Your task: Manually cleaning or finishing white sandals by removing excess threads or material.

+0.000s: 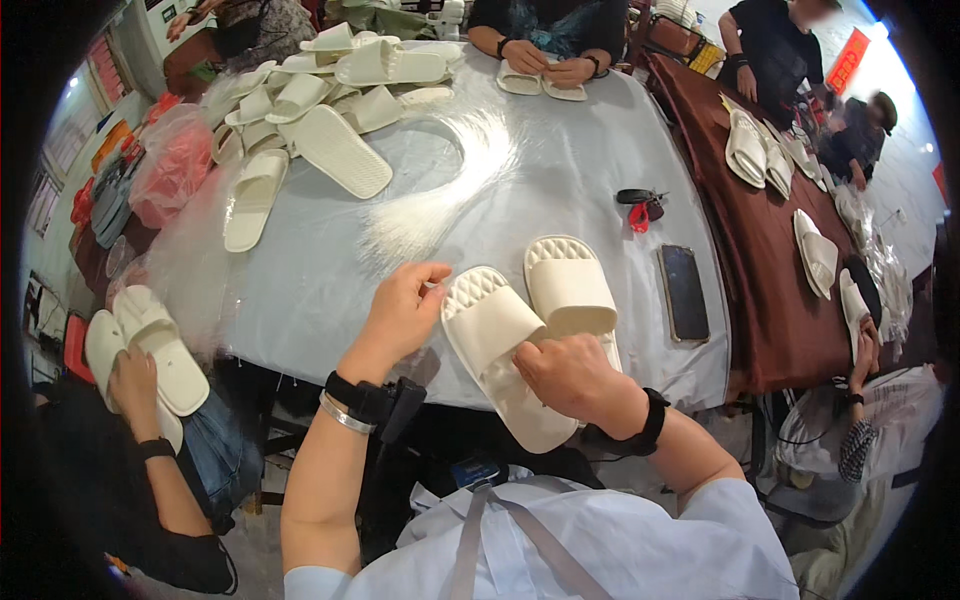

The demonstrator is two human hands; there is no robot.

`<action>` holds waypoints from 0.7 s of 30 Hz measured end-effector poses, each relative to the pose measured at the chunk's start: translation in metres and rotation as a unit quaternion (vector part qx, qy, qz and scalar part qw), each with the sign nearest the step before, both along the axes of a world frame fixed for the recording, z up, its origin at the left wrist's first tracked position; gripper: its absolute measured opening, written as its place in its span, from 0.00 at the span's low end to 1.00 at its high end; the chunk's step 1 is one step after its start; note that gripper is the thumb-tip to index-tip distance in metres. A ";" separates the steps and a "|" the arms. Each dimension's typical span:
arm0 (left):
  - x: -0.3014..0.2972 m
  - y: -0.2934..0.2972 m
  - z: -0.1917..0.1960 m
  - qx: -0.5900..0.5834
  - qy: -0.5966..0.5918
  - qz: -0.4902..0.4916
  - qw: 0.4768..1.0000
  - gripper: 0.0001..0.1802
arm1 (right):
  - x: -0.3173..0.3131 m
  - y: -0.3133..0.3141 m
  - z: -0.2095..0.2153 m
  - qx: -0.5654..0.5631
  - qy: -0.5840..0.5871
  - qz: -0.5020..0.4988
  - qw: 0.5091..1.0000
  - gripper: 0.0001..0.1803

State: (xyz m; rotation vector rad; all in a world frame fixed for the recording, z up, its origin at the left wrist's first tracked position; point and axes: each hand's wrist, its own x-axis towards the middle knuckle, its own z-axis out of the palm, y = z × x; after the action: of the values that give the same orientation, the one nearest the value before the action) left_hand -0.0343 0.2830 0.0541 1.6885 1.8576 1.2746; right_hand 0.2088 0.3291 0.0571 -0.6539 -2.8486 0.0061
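Observation:
Two cream slide slippers lie side by side at the near table edge. The left slipper (490,322) slants and overhangs the edge; the right slipper (570,290) has a quilted footbed at its toe. My right hand (575,375) is closed over their heel parts, just below the straps. What its fingers hold, if anything, is hidden. Left of the slippers, my left hand (400,308) hovers by the toe, fingers loosely bent with a gap between thumb and index. Beyond it, a fanned bundle of thin white strands (440,190) lies on the grey-covered table (310,310).
Loose slippers (340,150) are heaped at the back left. A phone (684,293) and keys with a red tag (640,208) lie to the right. Co-workers handle slippers opposite and on both sides. A brown-covered table (720,150) adjoins at right; clear plastic (185,290) hangs left.

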 end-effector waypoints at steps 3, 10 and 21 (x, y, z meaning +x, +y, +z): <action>-0.003 0.003 0.000 -0.023 0.050 -0.015 0.998 0.13 | 0.004 0.001 -0.012 0.023 0.021 -0.015 0.999 0.08; 0.005 0.004 0.003 -0.010 0.166 -0.118 0.979 0.13 | 0.013 -0.003 -0.012 0.013 0.004 -0.047 0.999 0.07; 0.024 -0.016 -0.031 -0.151 0.186 -0.170 0.956 0.06 | 0.037 -0.033 -0.041 -0.066 -0.039 -0.055 0.996 0.05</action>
State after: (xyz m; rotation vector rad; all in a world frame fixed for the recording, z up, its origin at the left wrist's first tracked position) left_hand -0.0101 0.2667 0.0229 2.0559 1.7318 0.5350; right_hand 0.2455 0.2957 0.0165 -0.8543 -2.9019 0.1566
